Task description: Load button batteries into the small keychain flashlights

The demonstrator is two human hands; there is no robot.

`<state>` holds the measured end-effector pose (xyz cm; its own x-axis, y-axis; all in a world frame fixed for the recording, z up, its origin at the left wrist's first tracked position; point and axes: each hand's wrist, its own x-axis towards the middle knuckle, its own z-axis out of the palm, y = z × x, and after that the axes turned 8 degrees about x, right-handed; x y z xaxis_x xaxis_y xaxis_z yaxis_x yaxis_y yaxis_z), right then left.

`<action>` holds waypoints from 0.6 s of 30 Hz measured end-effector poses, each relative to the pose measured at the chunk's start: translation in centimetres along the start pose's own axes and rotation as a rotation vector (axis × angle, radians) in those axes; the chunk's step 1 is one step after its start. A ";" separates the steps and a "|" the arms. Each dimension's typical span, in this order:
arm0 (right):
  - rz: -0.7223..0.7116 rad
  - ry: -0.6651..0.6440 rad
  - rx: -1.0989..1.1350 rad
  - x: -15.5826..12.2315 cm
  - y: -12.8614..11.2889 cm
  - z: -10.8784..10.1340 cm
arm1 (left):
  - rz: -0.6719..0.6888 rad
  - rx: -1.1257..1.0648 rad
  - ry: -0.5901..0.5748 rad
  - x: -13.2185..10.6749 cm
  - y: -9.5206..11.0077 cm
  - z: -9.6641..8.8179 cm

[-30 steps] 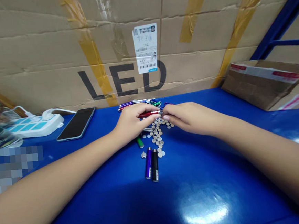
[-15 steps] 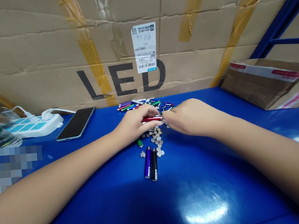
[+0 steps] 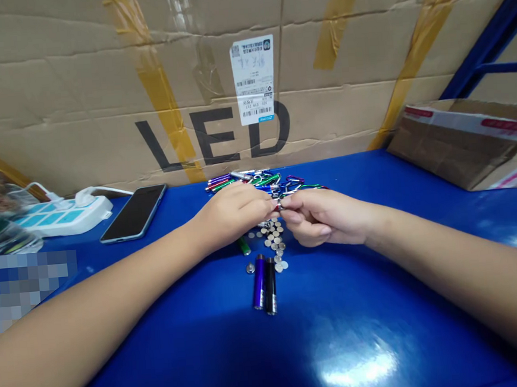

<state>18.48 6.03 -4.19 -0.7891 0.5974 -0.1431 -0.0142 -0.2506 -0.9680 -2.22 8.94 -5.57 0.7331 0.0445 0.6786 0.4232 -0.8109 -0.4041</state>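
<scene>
My left hand [image 3: 235, 214] is closed around a small red flashlight [image 3: 278, 207], and its fingers hide most of the tube. At the flashlight's right end, the thumb and forefinger of my right hand [image 3: 325, 217] pinch the silvery tip, with the other fingers curled below. Button cells [image 3: 274, 234] lie scattered under the hands. A purple flashlight [image 3: 259, 284] and a black flashlight [image 3: 270, 288] rest side by side nearer me. Beside them are a small metal cap [image 3: 250, 268] and a green tube [image 3: 244, 246], partly covered by my left hand.
Behind the hands is a heap of coloured flashlights [image 3: 226, 183] with carabiner clips [image 3: 294, 182]. A phone [image 3: 135, 213] and a white power strip [image 3: 67, 215] lie left. A large cardboard box [image 3: 97, 81] stands at the back, a smaller carton [image 3: 451, 142] at right.
My left hand has rolled over the red flashlight, so its back now faces up and covers the tube. My right hand has turned, bringing its thumb and curled fingers into view.
</scene>
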 end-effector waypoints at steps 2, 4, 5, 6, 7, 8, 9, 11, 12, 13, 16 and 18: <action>0.016 0.031 0.009 0.1 -0.1 -0.1 | -0.051 -0.055 -0.040 0.1 0.1 0.0; -0.030 0.129 -0.148 -0.1 -0.5 -0.2 | -0.201 -0.138 -0.112 0.5 0.5 -0.2; -0.057 0.180 -0.255 -0.2 -0.8 -0.3 | -0.289 -0.178 -0.154 0.8 0.8 -0.3; -0.083 0.228 -0.371 -0.4 -1.1 -0.3 | -0.366 -0.216 -0.198 1.0 1.1 -0.5; -0.109 0.276 -0.493 -0.6 -1.4 -0.3 | -0.416 -0.254 -0.236 1.3 1.3 -0.6; -0.137 0.324 -0.618 -0.9 -1.7 -0.3 | -0.439 -0.291 -0.272 1.7 1.6 -0.8; -0.170 0.376 -0.747 -1.1 -2.0 -0.2 | -0.445 -0.327 -0.302 2.0 1.8 -0.9; -0.239 0.473 -1.004 -1.5 -2.5 -0.2 | -0.436 -0.385 -0.329 2.5 2.1 -1.0; -0.259 0.506 -1.113 -1.7 -2.8 -0.2 | -0.442 -0.412 -0.330 2.6 2.2 -0.9; -0.267 0.524 -1.201 -1.8 -2.9 -0.2 | -0.457 -0.441 -0.330 2.7 2.2 -0.8; -0.248 0.533 -1.307 -2.1 -3.3 0.1 | -0.537 -0.525 -0.319 2.8 2.3 -0.5; -0.219 0.534 -1.256 -2.0 -3.3 0.3 | -0.561 -0.519 -0.288 2.7 2.4 -0.4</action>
<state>19.94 5.39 -0.65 -0.5096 0.8232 0.2501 0.6765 0.5630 -0.4747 0.53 6.83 -4.46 0.6235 0.6153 0.4824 0.5197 -0.7871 0.3322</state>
